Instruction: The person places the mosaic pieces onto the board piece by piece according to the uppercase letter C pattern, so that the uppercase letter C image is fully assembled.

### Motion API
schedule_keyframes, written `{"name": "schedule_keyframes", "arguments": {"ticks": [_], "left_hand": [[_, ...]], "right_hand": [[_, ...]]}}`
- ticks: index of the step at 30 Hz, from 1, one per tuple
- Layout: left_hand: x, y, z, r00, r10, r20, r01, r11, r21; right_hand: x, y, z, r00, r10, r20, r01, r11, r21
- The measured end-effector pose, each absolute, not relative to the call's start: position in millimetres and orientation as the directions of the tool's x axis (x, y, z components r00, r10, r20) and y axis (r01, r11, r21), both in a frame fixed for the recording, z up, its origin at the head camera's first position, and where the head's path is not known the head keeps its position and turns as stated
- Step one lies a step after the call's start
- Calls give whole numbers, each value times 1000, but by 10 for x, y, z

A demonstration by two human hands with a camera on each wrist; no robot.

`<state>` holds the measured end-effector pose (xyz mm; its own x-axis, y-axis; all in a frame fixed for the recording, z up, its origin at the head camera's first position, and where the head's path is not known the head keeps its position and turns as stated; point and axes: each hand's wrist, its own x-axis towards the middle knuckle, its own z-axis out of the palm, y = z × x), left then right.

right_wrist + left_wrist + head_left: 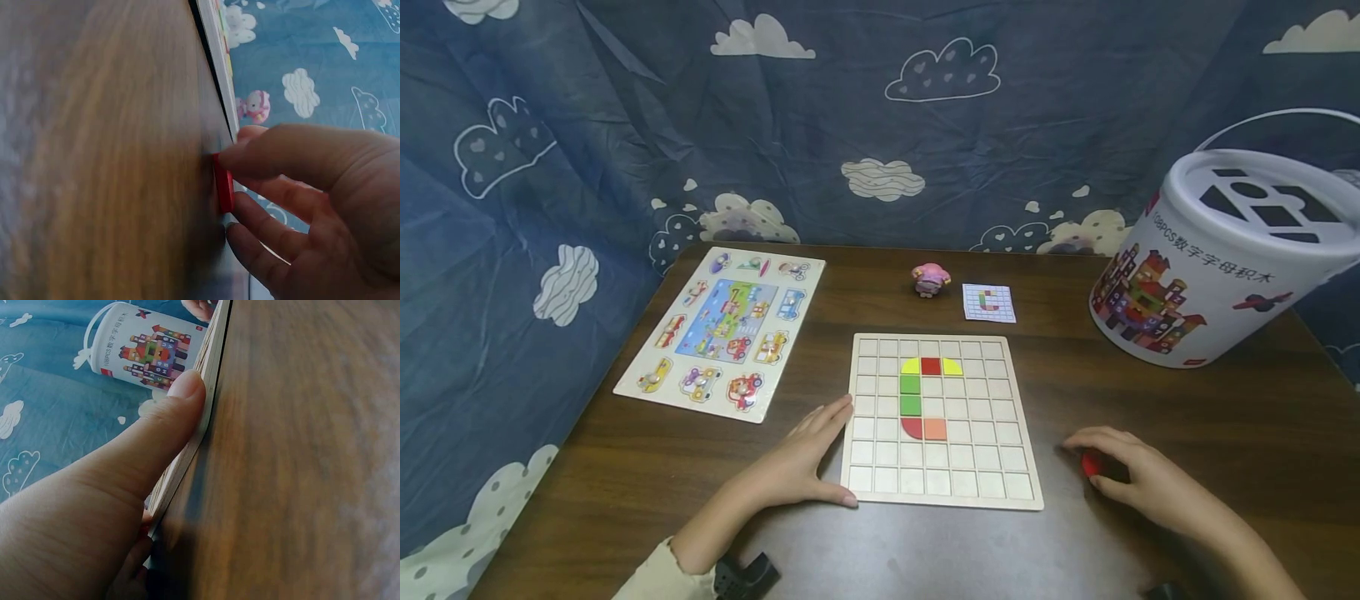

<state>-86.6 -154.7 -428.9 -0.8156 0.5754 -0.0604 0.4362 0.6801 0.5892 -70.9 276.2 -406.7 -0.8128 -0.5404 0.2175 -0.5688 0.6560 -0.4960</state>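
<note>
A square wooden grid board [961, 457] lies on the table. Set in its cells are a C-like row of colored tiles: a yellow quarter-round, a dark red square [930, 367], another yellow quarter-round, green squares [910, 405], a red quarter-round [912, 428] and an orange square [935, 429]. My left hand [808, 458] rests against the board's left edge, thumb and fingers spread along it. Right of the board, my right hand [1131, 471] pinches a small red tile [224, 184] between thumb and fingers, down at the table top. The tile's full outline is partly hidden.
Behind the board stand a pink figurine [930, 279] and a small pattern card [988, 302] showing a similar shape. A vehicle peg puzzle [790, 333] lies at left. A large white block bucket [1180, 308] stands back right, before a blue cloud-printed cloth [820, 125].
</note>
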Motion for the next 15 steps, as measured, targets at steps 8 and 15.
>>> {"name": "schedule_keyframes", "arguments": {"ticks": [8,15], "left_hand": [[-867,-1549,-4291,-816,576,-58,436,678,592],[-867,-1548,-4291,-815,576,-59,437,679,590]], "right_hand": [[-716,2745,-4125,-824,-513,240,-558,661,-502],[-712,2669,-4142,-892,-431,138,-440,754,-488]]}}
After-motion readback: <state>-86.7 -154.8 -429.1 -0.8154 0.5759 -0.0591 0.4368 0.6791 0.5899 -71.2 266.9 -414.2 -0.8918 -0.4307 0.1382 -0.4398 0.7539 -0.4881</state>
